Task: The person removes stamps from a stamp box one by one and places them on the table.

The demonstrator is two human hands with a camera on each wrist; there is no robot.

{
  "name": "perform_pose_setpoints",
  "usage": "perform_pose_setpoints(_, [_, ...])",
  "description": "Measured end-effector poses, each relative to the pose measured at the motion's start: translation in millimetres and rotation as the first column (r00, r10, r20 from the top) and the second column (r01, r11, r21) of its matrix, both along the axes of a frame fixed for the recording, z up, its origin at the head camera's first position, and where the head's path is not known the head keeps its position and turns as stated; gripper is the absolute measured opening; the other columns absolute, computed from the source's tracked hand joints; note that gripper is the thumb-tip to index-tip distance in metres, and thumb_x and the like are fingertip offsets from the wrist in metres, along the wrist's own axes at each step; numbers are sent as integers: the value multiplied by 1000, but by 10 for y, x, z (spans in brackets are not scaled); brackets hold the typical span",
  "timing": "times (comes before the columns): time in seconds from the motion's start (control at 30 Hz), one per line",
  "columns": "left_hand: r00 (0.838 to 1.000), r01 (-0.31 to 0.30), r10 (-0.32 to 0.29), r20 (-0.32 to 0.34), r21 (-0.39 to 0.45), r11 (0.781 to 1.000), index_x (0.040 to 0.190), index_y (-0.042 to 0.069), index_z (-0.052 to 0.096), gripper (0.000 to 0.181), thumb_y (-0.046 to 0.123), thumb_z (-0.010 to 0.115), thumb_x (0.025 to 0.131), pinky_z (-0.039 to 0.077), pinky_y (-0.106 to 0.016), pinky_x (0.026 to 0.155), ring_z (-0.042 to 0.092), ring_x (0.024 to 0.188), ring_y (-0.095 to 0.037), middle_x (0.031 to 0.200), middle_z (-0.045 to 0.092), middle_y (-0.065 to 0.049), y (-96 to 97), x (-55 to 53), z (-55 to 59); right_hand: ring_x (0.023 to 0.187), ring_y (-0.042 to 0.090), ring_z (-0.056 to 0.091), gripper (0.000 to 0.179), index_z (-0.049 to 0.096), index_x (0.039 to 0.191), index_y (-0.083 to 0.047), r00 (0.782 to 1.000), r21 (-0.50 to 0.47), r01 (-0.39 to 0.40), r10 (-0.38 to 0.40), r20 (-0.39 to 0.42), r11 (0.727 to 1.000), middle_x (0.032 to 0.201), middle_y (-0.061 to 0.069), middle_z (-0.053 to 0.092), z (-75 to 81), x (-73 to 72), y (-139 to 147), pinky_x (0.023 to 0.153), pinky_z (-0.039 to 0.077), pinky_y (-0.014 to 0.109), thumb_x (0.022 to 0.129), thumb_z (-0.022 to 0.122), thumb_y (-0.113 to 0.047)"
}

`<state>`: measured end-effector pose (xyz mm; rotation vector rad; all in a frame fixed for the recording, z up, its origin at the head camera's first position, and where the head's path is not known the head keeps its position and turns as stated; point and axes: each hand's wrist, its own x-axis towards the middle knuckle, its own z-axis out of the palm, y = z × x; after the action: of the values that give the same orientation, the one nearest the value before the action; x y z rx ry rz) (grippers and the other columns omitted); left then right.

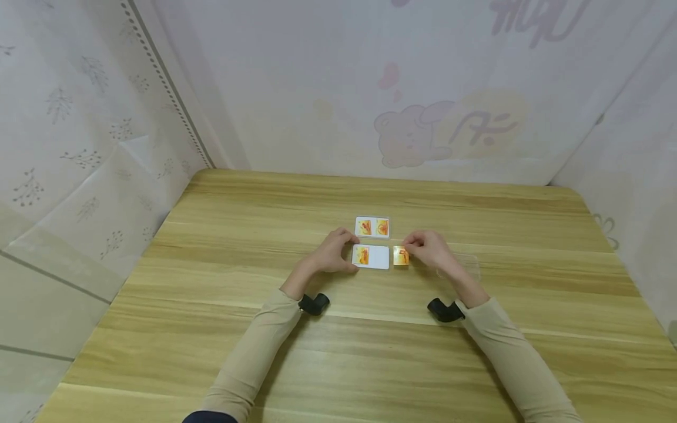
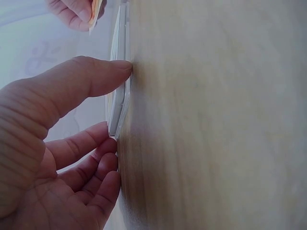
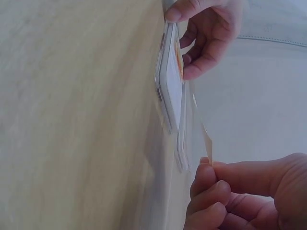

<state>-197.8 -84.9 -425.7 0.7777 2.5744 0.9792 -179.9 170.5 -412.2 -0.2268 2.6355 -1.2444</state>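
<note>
My left hand [image 1: 333,252] grips the left end of a flat white rectangular case [image 1: 379,257] with a clear rim, thumb on its near edge and fingers at the far corner. One orange-and-yellow square sticker [image 1: 364,255] covers the case's left half; its right half is plain white. Between thumb and forefinger, my right hand [image 1: 429,249] pinches another small orange-and-yellow sticker [image 1: 401,256], just right of the case. Seen edge-on in the right wrist view, that sticker [image 3: 206,139] is thin and slightly bent, raised off the table.
Just beyond lies a second flat white case [image 1: 372,227] bearing two similar stickers. A clear plastic sheet [image 1: 468,265] lies partly under my right wrist. The wooden table [image 1: 338,364] meets pale printed curtains [image 1: 296,88] at its back and sides.
</note>
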Motion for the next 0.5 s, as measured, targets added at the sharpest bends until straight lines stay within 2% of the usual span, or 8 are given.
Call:
perform_pose_setpoints(0.17, [1000, 3, -3, -13, 0, 1000, 114, -2, 56, 53, 9, 81, 69, 33, -40, 103, 43, 115, -29, 118, 49, -14, -2, -2, -17, 75, 19, 53, 15, 66, 95, 5, 999, 44, -22, 23, -28, 999, 86, 13, 64, 17, 3, 71, 63, 44, 27, 91, 56, -5])
perform_pose_setpoints(0.5, [1000, 10, -10, -15, 4, 1000, 115, -3, 56, 53, 10, 81, 70, 34, -41, 102, 42, 116, -29, 118, 48, -15, -4, -6, -17, 77, 20, 53, 15, 65, 96, 6, 1000, 52, -11, 11, -11, 999, 87, 14, 63, 32, 22, 188, 65, 44, 27, 91, 55, -5])
